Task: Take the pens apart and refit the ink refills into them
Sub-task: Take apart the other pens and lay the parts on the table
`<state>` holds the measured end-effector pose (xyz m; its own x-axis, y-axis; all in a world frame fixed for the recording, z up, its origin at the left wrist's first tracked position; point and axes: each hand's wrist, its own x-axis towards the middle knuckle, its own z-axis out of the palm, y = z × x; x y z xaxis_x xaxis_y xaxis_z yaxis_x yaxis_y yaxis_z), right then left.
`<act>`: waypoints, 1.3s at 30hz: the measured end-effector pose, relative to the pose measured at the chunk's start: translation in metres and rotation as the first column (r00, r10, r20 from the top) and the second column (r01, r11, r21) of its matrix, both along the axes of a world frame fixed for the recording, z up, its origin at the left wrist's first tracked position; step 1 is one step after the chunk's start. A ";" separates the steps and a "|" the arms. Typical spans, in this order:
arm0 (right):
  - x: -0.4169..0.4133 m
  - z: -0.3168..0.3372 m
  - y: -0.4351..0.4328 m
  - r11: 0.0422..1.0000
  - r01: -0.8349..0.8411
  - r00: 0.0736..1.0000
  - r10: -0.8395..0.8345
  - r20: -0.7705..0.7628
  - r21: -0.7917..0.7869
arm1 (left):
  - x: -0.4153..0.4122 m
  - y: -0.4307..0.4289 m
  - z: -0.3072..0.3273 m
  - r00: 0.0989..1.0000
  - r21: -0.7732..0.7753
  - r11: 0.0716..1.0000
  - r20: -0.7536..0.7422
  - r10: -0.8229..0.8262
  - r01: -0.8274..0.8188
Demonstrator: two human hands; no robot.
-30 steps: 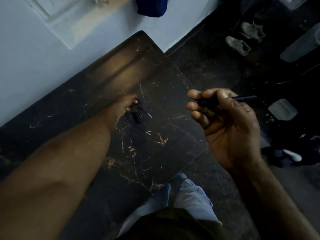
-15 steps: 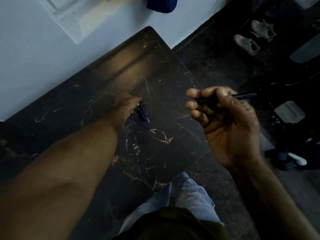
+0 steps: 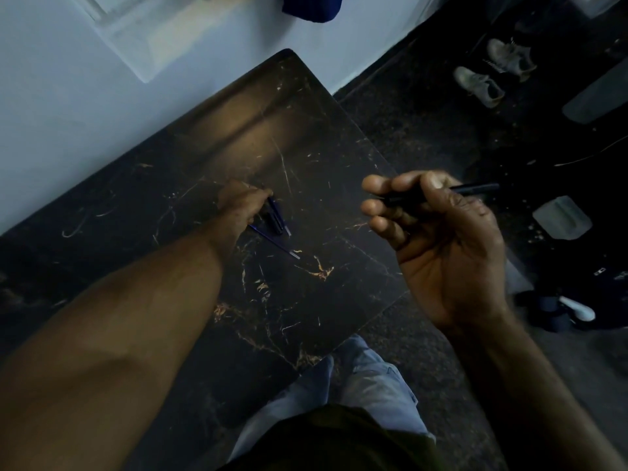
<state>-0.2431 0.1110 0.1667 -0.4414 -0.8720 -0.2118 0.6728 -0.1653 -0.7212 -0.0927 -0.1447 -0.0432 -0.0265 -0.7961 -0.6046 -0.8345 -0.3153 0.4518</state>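
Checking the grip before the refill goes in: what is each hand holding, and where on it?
The right hand pinches a black pen barrel near one end. The left hand touches pen parts on the table; a grip cannot be told.

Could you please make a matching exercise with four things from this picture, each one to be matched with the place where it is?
Things:
1. black pen barrel
2. blue ink refill
3. pair of grey shoes
4. left hand

Places:
A. on the dark floor, far right
B. lying on the dark marble table
C. held in the right hand, off the table's edge
D. reaching down to the pen parts on the table

Pairs: 1-C, 2-B, 3-A, 4-D
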 end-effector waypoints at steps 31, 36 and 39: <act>0.010 0.043 -0.043 0.985 0.151 0.959 -0.166 -0.228 -0.083 | -0.026 0.115 0.276 -0.105 0.433 0.901 -0.898 0.427 -0.035; 0.016 0.055 -0.041 0.979 0.150 0.945 -0.183 -0.270 -0.140 | -0.020 0.127 0.294 -0.107 0.349 0.934 -0.934 0.341 -0.080; 0.019 0.057 -0.038 0.977 0.158 0.939 -0.193 -0.284 -0.140 | -0.017 0.132 0.295 -0.101 0.327 0.940 -0.943 0.318 -0.099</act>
